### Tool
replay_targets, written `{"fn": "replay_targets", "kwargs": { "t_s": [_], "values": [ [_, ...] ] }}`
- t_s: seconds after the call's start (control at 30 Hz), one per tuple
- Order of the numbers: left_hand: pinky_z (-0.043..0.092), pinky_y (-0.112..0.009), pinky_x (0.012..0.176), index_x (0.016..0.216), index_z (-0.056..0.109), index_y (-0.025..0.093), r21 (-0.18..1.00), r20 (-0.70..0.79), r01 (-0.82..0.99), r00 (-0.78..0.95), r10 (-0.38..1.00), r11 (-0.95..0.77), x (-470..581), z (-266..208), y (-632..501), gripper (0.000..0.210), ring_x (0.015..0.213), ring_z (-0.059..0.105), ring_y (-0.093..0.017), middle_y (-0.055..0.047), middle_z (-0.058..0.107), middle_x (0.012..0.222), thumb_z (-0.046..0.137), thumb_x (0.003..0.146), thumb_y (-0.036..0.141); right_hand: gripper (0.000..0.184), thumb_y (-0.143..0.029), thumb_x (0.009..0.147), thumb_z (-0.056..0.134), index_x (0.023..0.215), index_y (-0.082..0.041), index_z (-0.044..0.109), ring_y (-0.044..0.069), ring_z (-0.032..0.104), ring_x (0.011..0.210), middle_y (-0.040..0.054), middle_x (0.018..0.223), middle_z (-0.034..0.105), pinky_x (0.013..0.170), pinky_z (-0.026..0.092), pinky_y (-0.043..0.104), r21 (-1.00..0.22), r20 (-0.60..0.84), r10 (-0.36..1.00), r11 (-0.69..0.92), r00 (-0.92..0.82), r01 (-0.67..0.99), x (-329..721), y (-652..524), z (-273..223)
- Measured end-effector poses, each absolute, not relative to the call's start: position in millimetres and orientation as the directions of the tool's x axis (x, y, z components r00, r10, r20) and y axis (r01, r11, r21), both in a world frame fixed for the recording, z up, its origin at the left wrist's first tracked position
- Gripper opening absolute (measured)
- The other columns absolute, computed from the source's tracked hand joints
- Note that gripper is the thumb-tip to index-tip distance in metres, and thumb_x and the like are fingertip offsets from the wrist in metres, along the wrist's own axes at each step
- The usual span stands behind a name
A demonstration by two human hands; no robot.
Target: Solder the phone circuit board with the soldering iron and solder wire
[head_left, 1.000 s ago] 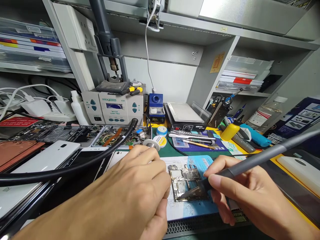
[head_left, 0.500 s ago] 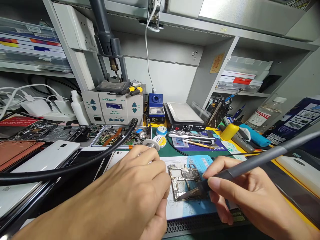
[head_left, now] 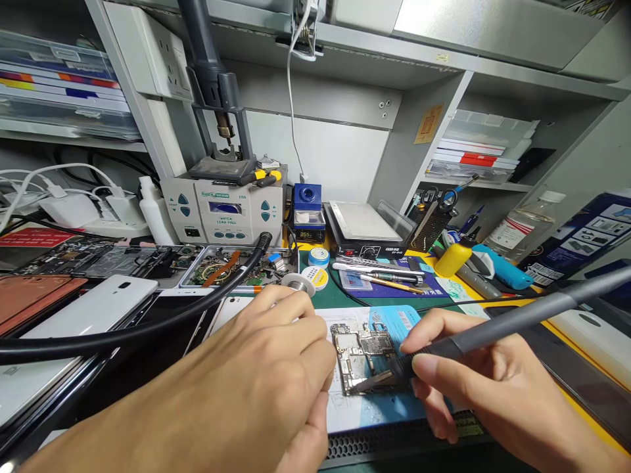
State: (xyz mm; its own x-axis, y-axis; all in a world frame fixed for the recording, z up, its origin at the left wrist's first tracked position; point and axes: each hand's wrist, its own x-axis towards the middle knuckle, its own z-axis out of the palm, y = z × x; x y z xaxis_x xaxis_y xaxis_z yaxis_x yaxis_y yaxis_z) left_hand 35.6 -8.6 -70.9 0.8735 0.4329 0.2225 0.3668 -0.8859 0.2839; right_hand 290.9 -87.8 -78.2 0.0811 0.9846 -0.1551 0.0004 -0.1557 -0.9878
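Observation:
A phone circuit board (head_left: pixel 357 345) lies on a white and blue card (head_left: pixel 399 410). My right hand (head_left: pixel 493 381) grips a dark grey soldering iron (head_left: pixel 493 328) like a pen. The iron's metal tip slants down to the left and meets the board's lower left corner. Just left of the board, my left hand (head_left: pixel 276 368) is closed with the fingers curled under. Whatever it may hold is hidden behind the knuckles. A small spool of wire (head_left: pixel 298 282) shows just beyond its fingers.
A thick black hose (head_left: pixel 197 312) crosses the left side over several phones. Behind stand a hot air station (head_left: pixel 227 207), a soldering station (head_left: pixel 308 210) and a small hot plate (head_left: pixel 367 226). Tweezers and brushes (head_left: pixel 384 276) lie beyond the board. A yellow bottle (head_left: pixel 454 256) stands right.
The soldering iron's handle has dipped slightly at its right end. Its tip stays at the same corner of the board. My left hand has hardly moved.

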Motion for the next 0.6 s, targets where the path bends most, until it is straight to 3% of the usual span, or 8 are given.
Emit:
{"fn": "replay_targets", "kwargs": {
  "t_s": [0.13, 0.6],
  "values": [
    [0.025, -0.048, 0.116, 0.1, 0.052, 0.026, 0.276, 0.22, 0.371, 0.873, 0.435, -0.886, 34.8, -71.8, -9.6, 0.007, 0.117, 0.047, -0.022, 0.001, 0.055, 0.108, 0.053, 0.097, 0.02, 0.03, -0.041, 0.081, 0.086, 0.084, -0.017, 0.068, 0.012, 0.06, 0.041, -0.0012, 0.055, 0.066, 0.042, 0.052, 0.022, -0.987, -0.161, 0.983, -0.161, 0.092, 0.0, 289.5, -88.3, -77.8],
    [0.035, -0.044, 0.101, 0.093, 0.054, 0.025, 0.322, 0.251, 0.364, 0.857, 0.45, -0.874, 39.5, -65.9, -7.3, 0.009, 0.099, 0.049, -0.021, 0.001, 0.055, 0.099, 0.055, 0.094, 0.016, 0.029, -0.04, 0.083, 0.085, 0.084, -0.018, 0.068, 0.012, 0.06, 0.041, -0.0013, 0.055, 0.066, 0.043, 0.052, 0.022, -0.988, -0.155, 0.984, -0.155, 0.093, 0.0, 289.8, -88.0, -77.7]
  ]
}}
